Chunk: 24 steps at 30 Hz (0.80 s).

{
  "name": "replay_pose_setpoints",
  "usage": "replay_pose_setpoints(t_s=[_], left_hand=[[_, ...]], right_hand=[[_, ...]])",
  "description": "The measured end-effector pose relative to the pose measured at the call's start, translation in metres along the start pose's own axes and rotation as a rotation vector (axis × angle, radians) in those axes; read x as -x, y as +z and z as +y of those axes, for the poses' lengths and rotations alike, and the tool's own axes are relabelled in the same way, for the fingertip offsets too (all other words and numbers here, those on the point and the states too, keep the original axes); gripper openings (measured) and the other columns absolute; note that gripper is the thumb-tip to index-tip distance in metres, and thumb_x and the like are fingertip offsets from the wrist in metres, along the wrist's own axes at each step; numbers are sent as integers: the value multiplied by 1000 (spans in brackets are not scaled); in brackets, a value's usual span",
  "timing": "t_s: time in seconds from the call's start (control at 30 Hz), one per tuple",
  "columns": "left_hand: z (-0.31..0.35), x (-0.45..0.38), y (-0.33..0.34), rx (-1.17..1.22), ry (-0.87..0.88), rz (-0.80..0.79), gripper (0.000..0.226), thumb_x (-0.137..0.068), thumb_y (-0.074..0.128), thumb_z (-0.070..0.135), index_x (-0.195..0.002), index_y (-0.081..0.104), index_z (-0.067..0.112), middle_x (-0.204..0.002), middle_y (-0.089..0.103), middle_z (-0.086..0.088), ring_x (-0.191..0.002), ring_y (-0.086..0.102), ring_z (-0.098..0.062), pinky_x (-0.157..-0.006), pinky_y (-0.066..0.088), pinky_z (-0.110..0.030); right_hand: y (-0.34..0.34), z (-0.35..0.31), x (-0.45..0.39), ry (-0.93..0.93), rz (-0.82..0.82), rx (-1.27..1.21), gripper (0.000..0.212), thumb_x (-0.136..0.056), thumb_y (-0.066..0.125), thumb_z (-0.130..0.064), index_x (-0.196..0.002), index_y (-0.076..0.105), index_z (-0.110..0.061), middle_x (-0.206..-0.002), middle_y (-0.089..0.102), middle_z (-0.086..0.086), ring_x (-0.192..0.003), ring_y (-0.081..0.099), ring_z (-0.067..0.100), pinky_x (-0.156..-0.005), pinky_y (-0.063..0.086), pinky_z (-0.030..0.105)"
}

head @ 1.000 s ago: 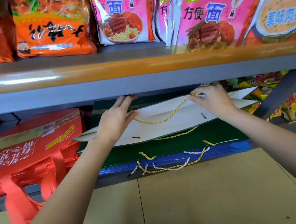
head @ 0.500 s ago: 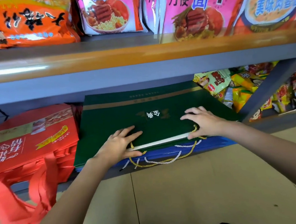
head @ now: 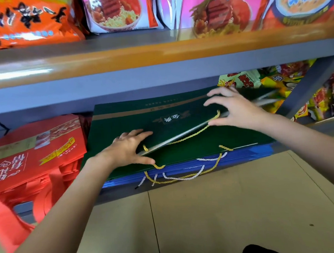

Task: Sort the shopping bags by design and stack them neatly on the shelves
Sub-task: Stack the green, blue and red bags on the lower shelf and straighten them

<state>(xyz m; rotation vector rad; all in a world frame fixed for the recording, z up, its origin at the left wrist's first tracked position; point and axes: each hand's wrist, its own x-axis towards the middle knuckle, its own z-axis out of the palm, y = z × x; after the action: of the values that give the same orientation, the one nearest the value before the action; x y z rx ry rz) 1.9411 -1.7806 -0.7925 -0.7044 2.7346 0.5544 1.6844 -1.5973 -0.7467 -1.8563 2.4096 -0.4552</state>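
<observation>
Green bag flat atop green/blue stack, right of red bags. Left hand, right hand: fingers spread on it, gripping nothing. Bag skewed; squaring left.

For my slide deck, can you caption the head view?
Both hands square a green shopping bag atop the green-and-blue stack, beside red bags.

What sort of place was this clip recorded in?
Most likely a small grocery shop: instant noodle packs line the upper shelf, snack packets fill the lower right, and flat green gift bags are stacked beside red bags.
</observation>
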Motion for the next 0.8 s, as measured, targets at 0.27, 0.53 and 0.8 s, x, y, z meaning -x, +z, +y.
replay_pose_setpoints(t_s=[0.27, 0.53, 0.8], left_hand=[[9, -4, 27, -80, 4, -16, 95, -75, 70, 52, -150, 13, 32, -155, 17, 4, -139, 22, -25, -112, 19, -40], [-1, -9, 23, 67, 80, 48, 90, -73, 75, 47, -146, 24, 35, -151, 28, 4, -137, 26, -23, -113, 24, -35], [13, -11, 21, -50, 116, 400, 49, -91, 58, 39, -134, 50, 18, -134, 54, -1, -123, 51, -23, -107, 33, -36]], right_hand=[[16, 0, 8, -24, -92, 30, 42, -81, 69, -34, -118, 60, -17, -135, 41, 1, -123, 31, 20, -105, 31, 34], [20, 4, 16, -78, 25, 145, 34, -85, 65, -34, -111, 65, -12, -130, 49, 5, -125, 35, 24, -101, 33, 47], [17, -4, 12, -84, 172, 96, 28, -83, 69, -25, -101, 66, -4, -118, 55, 11, -114, 44, 30, -93, 41, 53]])
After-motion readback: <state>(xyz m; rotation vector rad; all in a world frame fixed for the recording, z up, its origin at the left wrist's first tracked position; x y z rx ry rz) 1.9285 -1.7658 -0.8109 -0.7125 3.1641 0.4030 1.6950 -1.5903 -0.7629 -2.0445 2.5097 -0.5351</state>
